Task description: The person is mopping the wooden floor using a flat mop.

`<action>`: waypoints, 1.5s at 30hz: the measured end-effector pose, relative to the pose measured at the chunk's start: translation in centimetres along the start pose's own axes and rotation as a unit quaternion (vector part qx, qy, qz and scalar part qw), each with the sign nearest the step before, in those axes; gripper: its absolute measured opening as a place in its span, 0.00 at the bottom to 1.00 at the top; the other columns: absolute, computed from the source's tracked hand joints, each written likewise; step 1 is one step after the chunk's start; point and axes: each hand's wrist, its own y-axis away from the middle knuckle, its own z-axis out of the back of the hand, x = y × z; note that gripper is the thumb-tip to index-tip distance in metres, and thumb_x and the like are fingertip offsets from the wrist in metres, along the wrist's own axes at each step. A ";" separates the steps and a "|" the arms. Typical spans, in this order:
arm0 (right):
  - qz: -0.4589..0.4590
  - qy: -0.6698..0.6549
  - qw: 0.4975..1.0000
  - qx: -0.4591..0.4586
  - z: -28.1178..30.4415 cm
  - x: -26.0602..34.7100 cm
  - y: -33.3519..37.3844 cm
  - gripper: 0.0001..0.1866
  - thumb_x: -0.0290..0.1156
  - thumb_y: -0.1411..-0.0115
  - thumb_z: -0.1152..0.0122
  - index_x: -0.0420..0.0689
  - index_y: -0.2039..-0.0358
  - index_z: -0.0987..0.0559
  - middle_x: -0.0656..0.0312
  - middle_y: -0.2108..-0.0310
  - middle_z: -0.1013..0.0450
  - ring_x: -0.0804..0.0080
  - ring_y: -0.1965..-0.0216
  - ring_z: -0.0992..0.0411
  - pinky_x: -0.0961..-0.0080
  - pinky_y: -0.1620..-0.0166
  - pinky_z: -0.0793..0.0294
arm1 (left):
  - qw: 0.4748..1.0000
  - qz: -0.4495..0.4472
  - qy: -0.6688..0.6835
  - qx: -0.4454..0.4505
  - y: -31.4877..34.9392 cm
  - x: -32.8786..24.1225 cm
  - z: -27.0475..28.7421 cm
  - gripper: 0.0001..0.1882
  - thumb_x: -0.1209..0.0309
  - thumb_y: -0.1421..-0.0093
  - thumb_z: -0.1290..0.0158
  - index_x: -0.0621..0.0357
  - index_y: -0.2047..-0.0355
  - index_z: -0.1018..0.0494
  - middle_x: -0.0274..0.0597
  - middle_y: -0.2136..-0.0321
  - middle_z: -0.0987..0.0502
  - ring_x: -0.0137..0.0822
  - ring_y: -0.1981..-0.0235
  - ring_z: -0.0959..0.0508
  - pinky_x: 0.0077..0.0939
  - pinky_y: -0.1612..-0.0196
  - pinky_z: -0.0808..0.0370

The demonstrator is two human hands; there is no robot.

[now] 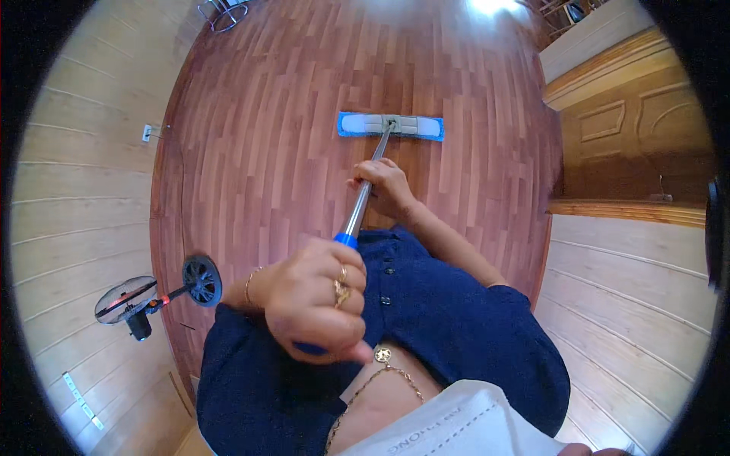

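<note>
A flat mop [359, 208] with a silver pole runs from near my chest out to the wooden floor ahead. Its wide grey-and-white head [369, 124], edged by a blue pad, lies flat across the floorboards. My left hand [315, 296], wearing rings and a bracelet, is closed around the blue grip at the pole's upper end; most of the grip is hidden inside the fist. Farther down, my right hand [384, 186] wraps around the metal pole, between the blue grip and the mop head.
On the left stands a black fan [129, 300] with a round base [201, 280], beside a pale panelled wall [87, 205] with a socket [147, 133]. A metal-legged stool [223, 14] is at the far left. To the right is a brown wooden door [631, 144].
</note>
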 end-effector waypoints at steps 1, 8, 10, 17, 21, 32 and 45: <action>0.005 0.001 1.000 0.003 -0.3 -1.6 -1.0 0.08 0.33 0.47 0.35 0.50 0.74 0.28 0.60 0.74 0.28 0.56 0.66 0.26 0.60 0.59 0.30 | 1.000 0.016 -0.014 -0.006 0.2 0.9 0.4 0.20 0.68 0.47 0.37 0.50 0.87 0.38 0.31 0.88 0.41 0.34 0.87 0.36 0.30 0.81 0.41; -0.010 -0.152 0.988 0.020 -2.1 -14.9 -4.4 0.04 0.21 0.58 0.40 0.42 0.79 0.26 0.53 0.75 0.29 0.48 0.65 0.28 0.60 0.62 0.29 | 0.984 0.143 -0.093 -0.044 1.1 11.2 0.0 0.15 0.71 0.49 0.38 0.52 0.85 0.34 0.37 0.85 0.32 0.41 0.79 0.30 0.36 0.71 0.35; -0.004 -0.120 0.992 0.022 -1.9 -17.3 -5.0 0.04 0.21 0.58 0.39 0.42 0.79 0.25 0.53 0.75 0.29 0.48 0.66 0.28 0.61 0.63 0.28 | 0.982 0.157 -0.090 -0.060 1.0 13.1 0.4 0.15 0.72 0.49 0.38 0.52 0.84 0.34 0.39 0.84 0.32 0.43 0.78 0.30 0.37 0.69 0.35; -0.054 -0.029 0.996 0.067 1.9 -14.0 -8.6 0.04 0.28 0.59 0.36 0.50 0.79 0.22 0.58 0.76 0.26 0.53 0.68 0.25 0.60 0.65 0.27 | 0.991 0.128 -0.017 0.020 -3.0 12.7 5.8 0.20 0.68 0.49 0.36 0.52 0.87 0.37 0.35 0.86 0.37 0.39 0.81 0.31 0.35 0.74 0.34; 0.007 0.008 1.000 0.029 4.8 -15.2 -12.5 0.07 0.38 0.48 0.37 0.52 0.79 0.23 0.61 0.77 0.26 0.57 0.70 0.24 0.59 0.67 0.28 | 0.998 0.054 0.029 0.022 -7.1 15.1 8.7 0.20 0.67 0.46 0.37 0.51 0.87 0.37 0.32 0.89 0.39 0.35 0.86 0.34 0.30 0.76 0.34; -0.054 0.051 0.994 0.081 10.9 -36.0 -25.0 0.08 0.39 0.48 0.36 0.51 0.78 0.22 0.60 0.74 0.25 0.55 0.68 0.25 0.62 0.67 0.25 | 0.987 0.138 -0.059 -0.053 -16.6 34.8 15.5 0.22 0.70 0.50 0.37 0.51 0.88 0.42 0.34 0.88 0.40 0.39 0.85 0.34 0.35 0.74 0.36; -0.059 -0.005 0.998 0.011 15.6 -43.1 -28.7 0.15 0.45 0.46 0.38 0.48 0.78 0.22 0.57 0.73 0.26 0.53 0.68 0.25 0.58 0.69 0.26 | 0.995 0.098 -0.031 0.012 -24.0 43.0 17.6 0.20 0.60 0.44 0.40 0.50 0.85 0.36 0.32 0.88 0.39 0.36 0.85 0.33 0.32 0.74 0.32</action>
